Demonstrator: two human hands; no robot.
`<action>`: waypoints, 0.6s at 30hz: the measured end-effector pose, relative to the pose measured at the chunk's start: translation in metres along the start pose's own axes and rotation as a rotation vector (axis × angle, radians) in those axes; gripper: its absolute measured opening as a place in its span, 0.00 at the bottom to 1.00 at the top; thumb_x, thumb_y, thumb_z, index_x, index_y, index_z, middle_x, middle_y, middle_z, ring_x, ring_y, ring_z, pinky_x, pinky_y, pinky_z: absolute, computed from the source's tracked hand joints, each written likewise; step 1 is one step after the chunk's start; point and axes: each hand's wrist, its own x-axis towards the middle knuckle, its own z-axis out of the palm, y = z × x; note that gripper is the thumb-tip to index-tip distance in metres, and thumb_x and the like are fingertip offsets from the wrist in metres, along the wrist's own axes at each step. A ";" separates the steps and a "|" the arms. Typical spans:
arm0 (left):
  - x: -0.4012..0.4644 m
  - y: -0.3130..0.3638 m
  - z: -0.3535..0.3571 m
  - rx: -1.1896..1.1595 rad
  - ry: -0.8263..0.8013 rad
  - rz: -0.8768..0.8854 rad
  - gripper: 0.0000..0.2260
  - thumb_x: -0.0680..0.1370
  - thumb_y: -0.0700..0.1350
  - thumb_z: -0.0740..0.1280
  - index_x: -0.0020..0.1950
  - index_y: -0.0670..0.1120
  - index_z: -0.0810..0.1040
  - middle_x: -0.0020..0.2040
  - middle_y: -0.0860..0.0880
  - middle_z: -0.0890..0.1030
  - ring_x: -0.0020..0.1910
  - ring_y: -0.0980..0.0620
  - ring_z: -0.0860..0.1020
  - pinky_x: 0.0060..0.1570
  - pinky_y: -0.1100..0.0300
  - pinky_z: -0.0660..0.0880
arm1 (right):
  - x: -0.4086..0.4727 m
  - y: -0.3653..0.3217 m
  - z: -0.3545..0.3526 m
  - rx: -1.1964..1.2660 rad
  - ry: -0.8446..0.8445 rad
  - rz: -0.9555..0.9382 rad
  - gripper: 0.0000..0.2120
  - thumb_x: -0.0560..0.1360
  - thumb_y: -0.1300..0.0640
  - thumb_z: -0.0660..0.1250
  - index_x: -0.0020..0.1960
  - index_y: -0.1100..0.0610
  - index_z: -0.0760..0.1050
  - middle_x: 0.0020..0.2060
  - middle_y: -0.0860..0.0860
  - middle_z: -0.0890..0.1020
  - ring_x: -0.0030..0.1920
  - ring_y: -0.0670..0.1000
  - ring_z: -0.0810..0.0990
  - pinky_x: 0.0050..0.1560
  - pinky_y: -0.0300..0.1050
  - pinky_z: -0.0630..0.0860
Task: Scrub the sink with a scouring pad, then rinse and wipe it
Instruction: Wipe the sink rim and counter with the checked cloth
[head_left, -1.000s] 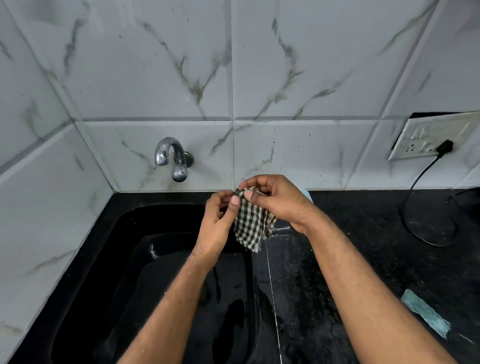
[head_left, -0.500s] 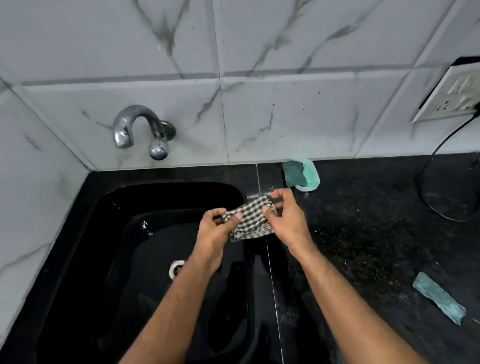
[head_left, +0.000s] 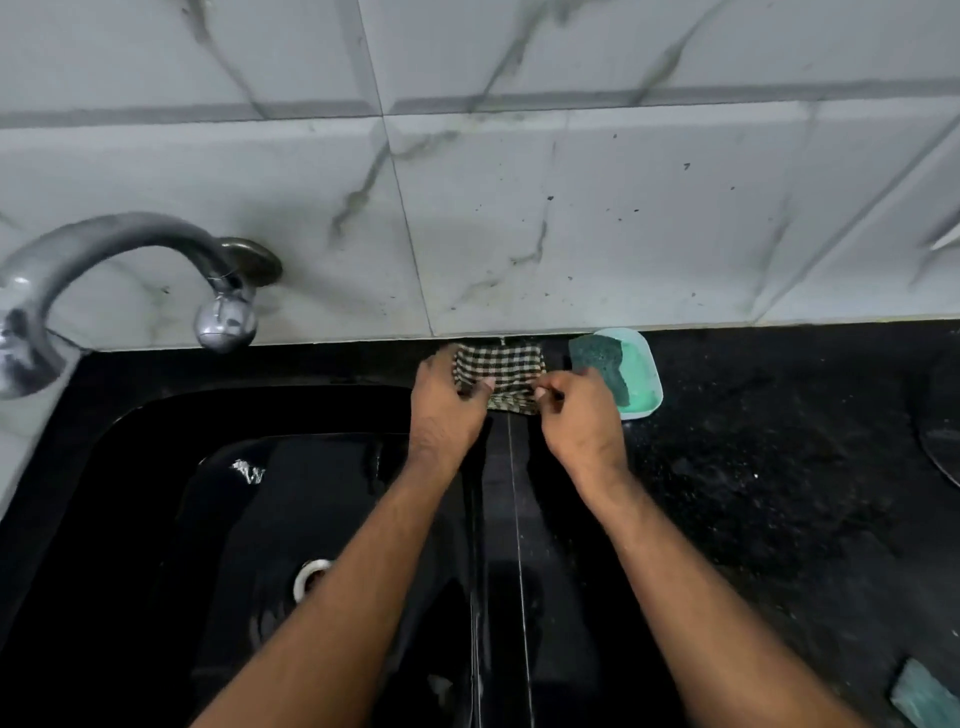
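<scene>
A folded black-and-white checked cloth (head_left: 501, 371) lies on the black counter behind the sink's right rim, close to the wall. My left hand (head_left: 447, 402) holds its left side with the thumb on top. My right hand (head_left: 579, 418) pinches its near right corner. The black sink (head_left: 156, 467) fills the lower left, its wet basin showing a round metal drain (head_left: 310, 577). A green scouring pad (head_left: 602, 369) rests in a pale green dish (head_left: 641, 384) just right of the cloth.
A chrome tap (head_left: 119, 270) curves out from the marble-tiled wall above the sink's left side. The speckled black counter (head_left: 779, 493) stretches to the right. A second teal pad (head_left: 924, 696) lies at the lower right edge.
Both hands carried the checked cloth down and back from in front of me to the counter by the wall, folding it flatter. The camera has moved closer and tilted down.
</scene>
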 end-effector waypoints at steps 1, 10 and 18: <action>0.000 -0.006 0.008 0.064 -0.027 0.028 0.23 0.77 0.45 0.74 0.71 0.43 0.75 0.69 0.41 0.72 0.68 0.45 0.72 0.69 0.58 0.68 | -0.001 0.005 0.005 -0.011 0.022 -0.015 0.10 0.78 0.57 0.65 0.57 0.52 0.82 0.52 0.50 0.76 0.49 0.51 0.80 0.54 0.42 0.76; -0.002 -0.015 0.030 0.302 -0.060 0.131 0.19 0.80 0.39 0.65 0.72 0.47 0.76 0.78 0.44 0.65 0.76 0.45 0.64 0.73 0.57 0.64 | 0.002 0.019 0.036 -0.354 -0.029 -0.299 0.20 0.74 0.60 0.67 0.64 0.50 0.78 0.69 0.51 0.75 0.63 0.56 0.74 0.58 0.52 0.76; -0.012 0.002 0.029 0.305 -0.121 0.093 0.22 0.81 0.48 0.64 0.75 0.48 0.72 0.80 0.44 0.62 0.77 0.45 0.64 0.72 0.53 0.66 | 0.000 0.012 0.017 -0.367 -0.044 -0.271 0.14 0.77 0.56 0.64 0.61 0.56 0.80 0.66 0.57 0.76 0.60 0.59 0.76 0.59 0.53 0.76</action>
